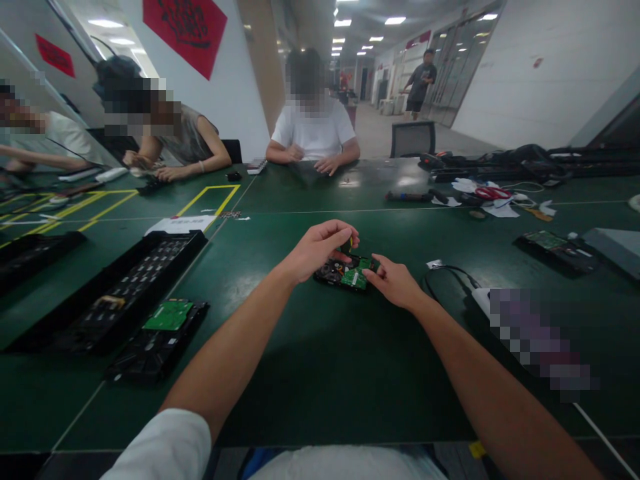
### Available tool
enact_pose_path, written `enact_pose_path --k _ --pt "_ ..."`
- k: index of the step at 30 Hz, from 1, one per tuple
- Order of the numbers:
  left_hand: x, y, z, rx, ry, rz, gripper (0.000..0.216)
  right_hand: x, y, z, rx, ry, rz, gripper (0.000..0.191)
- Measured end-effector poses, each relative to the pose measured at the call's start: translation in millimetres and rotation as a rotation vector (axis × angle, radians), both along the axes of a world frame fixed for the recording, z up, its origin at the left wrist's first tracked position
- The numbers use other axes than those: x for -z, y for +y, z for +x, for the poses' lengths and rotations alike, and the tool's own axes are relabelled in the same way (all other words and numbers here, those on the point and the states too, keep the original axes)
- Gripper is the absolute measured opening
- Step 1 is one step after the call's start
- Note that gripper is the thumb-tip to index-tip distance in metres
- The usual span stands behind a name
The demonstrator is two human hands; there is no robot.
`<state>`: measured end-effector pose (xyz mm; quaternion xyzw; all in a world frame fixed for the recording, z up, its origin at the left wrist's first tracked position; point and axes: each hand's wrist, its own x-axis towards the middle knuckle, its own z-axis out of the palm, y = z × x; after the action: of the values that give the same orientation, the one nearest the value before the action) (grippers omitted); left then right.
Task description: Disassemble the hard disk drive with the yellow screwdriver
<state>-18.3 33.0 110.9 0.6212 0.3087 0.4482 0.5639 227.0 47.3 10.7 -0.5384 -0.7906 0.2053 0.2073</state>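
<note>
A hard drive (345,272) with a green circuit board facing up lies on the table in front of me. Over its far edge, my left hand (324,248) is closed around a small black-and-yellow tool (349,245), mostly hidden by the fingers, its tip out of sight. At the drive's right side, my right hand (395,280) grips the edge with thumb and fingers. A second opened drive (163,340), also with a green board, rests to the left of my left forearm.
A long black tray (55,333) with small metal parts stands left. On the right are another drive (555,250), a grey box (613,250) and a partly blurred device with a cable (453,268). Tools and scraps (493,197) lie farther back. Several people sit across the table.
</note>
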Motion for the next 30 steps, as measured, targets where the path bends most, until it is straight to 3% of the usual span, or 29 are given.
enact_pose_path --k 15,25,30 --pt "0.9 2.5 -3.7 -0.065 0.062 0.032 0.029 -1.7 -0.8 -0.6 -0.008 -0.044 -0.01 0.06" --pt "-2.5 -2.7 -2.3 0.045 -0.099 -0.175 0.025 2.2 -0.2 0.3 -0.001 -0.023 0.011 0.055" --pt "-1.2 -1.0 -1.1 0.057 -0.108 -0.195 0.018 -0.6 -1.2 0.0 0.003 -0.018 -0.005 0.057"
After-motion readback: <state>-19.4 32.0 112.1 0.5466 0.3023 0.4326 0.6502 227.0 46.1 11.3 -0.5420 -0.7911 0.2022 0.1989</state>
